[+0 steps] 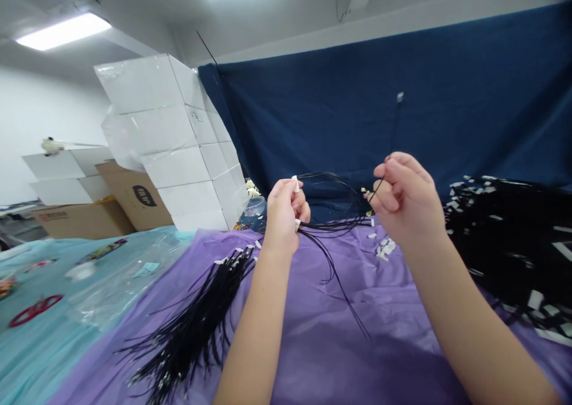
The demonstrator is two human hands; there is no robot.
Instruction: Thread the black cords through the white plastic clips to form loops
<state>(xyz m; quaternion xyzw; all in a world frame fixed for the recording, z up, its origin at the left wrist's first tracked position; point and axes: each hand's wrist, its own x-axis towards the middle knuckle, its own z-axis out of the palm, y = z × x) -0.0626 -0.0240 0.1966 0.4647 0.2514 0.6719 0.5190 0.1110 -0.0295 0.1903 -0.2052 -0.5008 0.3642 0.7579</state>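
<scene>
My left hand (286,214) is closed around several thin black cords (333,223) with white tags or ends at the fingers. The cords loop out to the right, and some hang over the purple cloth. Raised to the right, my right hand (404,196) pinches a single black cord (395,125). This cord sticks up above the fingers, with a small whitish piece (400,97) at its top. Beside my left forearm lies a bundle of black cords (201,321) with white ends. A large heap of tagged black cords (513,238) is at the right, beyond my right forearm.
Purple cloth (335,357) covers the table in front of me. Small white tags (385,248) lie scattered on it. To the left, a teal cloth (49,280) bears red scissors (36,311) and a clear plastic bag (129,280). Stacked white boxes (179,149) and a blue curtain (313,113) stand behind.
</scene>
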